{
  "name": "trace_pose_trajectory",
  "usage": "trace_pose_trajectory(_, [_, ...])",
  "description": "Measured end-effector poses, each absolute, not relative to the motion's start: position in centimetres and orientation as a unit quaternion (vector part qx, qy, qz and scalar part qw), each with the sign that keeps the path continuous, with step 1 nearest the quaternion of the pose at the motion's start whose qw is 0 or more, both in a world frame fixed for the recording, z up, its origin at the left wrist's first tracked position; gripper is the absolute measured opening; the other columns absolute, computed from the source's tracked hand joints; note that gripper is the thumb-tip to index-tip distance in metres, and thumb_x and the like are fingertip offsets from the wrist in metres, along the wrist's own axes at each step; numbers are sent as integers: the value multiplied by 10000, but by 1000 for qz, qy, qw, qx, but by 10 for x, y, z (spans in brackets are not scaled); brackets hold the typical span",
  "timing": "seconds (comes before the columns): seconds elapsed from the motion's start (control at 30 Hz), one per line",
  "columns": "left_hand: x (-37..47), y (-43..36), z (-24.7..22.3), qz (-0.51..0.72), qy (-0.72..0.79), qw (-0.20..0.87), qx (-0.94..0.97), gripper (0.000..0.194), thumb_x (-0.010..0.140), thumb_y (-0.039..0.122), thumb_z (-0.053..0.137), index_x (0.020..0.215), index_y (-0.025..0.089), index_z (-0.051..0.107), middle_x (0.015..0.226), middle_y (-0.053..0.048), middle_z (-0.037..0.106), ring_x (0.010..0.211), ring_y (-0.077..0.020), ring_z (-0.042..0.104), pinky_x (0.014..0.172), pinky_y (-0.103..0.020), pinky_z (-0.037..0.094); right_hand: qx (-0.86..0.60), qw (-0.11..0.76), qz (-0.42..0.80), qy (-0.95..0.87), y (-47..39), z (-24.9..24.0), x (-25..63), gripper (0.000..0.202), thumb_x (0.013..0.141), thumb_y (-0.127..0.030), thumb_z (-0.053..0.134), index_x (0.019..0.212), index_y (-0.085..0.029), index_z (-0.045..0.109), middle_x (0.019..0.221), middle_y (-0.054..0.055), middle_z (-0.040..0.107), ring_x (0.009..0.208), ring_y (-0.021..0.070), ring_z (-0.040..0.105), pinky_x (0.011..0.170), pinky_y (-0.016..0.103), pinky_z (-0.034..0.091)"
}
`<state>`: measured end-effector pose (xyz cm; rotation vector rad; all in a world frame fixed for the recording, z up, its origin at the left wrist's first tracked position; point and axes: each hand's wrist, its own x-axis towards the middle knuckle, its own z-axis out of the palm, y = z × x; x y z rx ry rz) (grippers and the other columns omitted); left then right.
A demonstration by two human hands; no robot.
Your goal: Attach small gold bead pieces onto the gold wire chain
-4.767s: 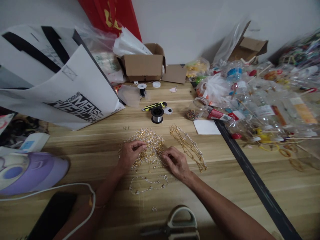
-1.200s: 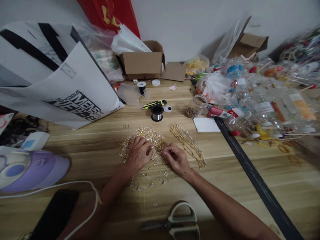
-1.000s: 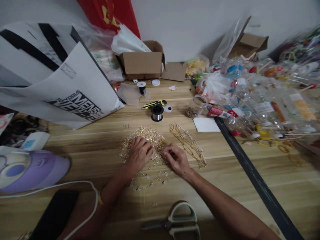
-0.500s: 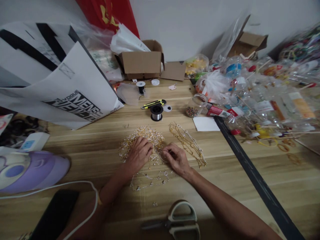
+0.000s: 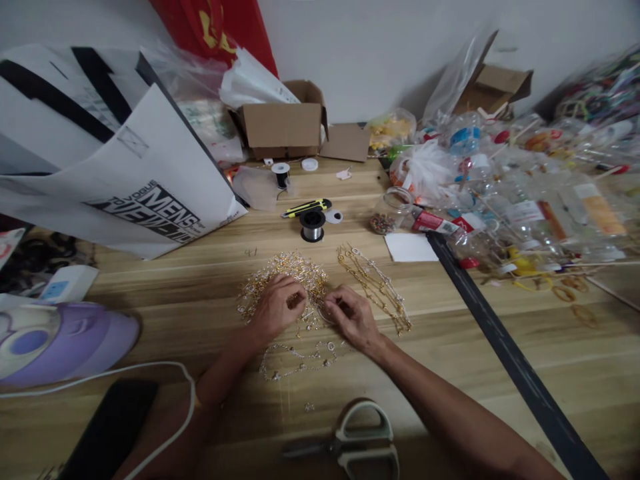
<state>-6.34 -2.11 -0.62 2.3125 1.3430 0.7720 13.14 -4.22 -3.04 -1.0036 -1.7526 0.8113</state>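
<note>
My left hand (image 5: pixel 280 303) is over the left part of a pile of small gold and silver beads (image 5: pixel 295 265), thumb and forefinger curled together in a ring; anything between the tips is too small to make out. At the pile's right edge my right hand (image 5: pixel 354 319) is closed in a pinch, with a thin wire loop beside its fingertips. What it pinches is too small to tell. A silver chain (image 5: pixel 303 367) lies in a loop nearer me. Gold and silver chains (image 5: pixel 375 287) lie to the right of the pile.
Scissors (image 5: pixel 364 437) lie at the front. Behind the pile are a wire spool (image 5: pixel 313 228), a yellow-black cutter (image 5: pixel 306 208) and a bead jar (image 5: pixel 390 213). A white bag (image 5: pixel 165 180) stands left; plastic bottles (image 5: pixel 520 193) crowd the right. A white cable (image 5: pixel 185 373) crosses my left forearm.
My left hand has turned slightly, and its thumb and forefinger now form a rounder ring. My right hand has hardly moved.
</note>
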Motion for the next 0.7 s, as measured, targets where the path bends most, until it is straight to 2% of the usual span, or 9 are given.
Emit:
trace_pose_trajectory(0.23, [-69,-20,-4,303,490,275,769,101,738,107,599,675,172,643,729,-31,675,777,-186,584,751,-303,433,-411,460,331,-715,-42,-32,132,133,892,-228,524,791,-177,595,730,28,582,665,144,538,597,256,412])
trace_pose_trajectory(0.53, [-66,-22,-4,353,527,320,704,57,721,170,610,672,172,639,717,-29,660,709,-168,599,692,-278,459,-413,455,328,-717,-42,-32,132,129,890,-224,522,790,-181,591,734,31,580,673,147,534,603,260,409])
trace_pose_trajectory(0.7, [-61,-26,-1,377,529,442,618,87,716,244,640,714,159,621,690,-12,649,662,-144,605,649,-249,474,-416,453,328,-717,-42,-32,133,141,893,-233,515,788,-177,591,730,33,582,663,146,531,595,261,408])
